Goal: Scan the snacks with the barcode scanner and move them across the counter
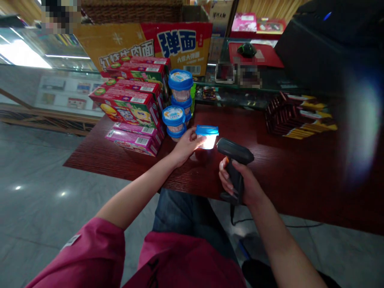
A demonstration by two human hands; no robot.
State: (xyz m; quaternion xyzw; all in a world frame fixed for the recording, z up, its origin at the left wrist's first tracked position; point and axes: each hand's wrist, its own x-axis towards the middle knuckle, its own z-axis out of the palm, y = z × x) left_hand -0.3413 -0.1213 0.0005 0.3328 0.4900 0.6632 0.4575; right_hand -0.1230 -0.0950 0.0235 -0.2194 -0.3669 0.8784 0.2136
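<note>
My left hand (pixel 187 147) is closed on a small clear tub with a blue lid (pixel 207 131), tilted over the brown wooden counter (pixel 192 172). Bright light from the scanner falls on the tub's side. In my right hand (pixel 240 180) is a black handheld barcode scanner (pixel 235 152), gripped by its handle, its head facing the tub from the right. A cable hangs from the handle's bottom. Just behind my left hand stand stacked blue-lidded tubs (pixel 174 116), with a taller stack (pixel 180 82) at their back.
Red and pink snack boxes (pixel 129 104) are piled on the left, before a large noodle carton (pixel 144 44). Stacked dark red packets (pixel 297 116) lie at the right. A computer mouse (pixel 246 50) rests on a red mat behind, near a large black object (pixel 318 52). The scanner cable (pixel 270 223) trails rightward below the counter edge.
</note>
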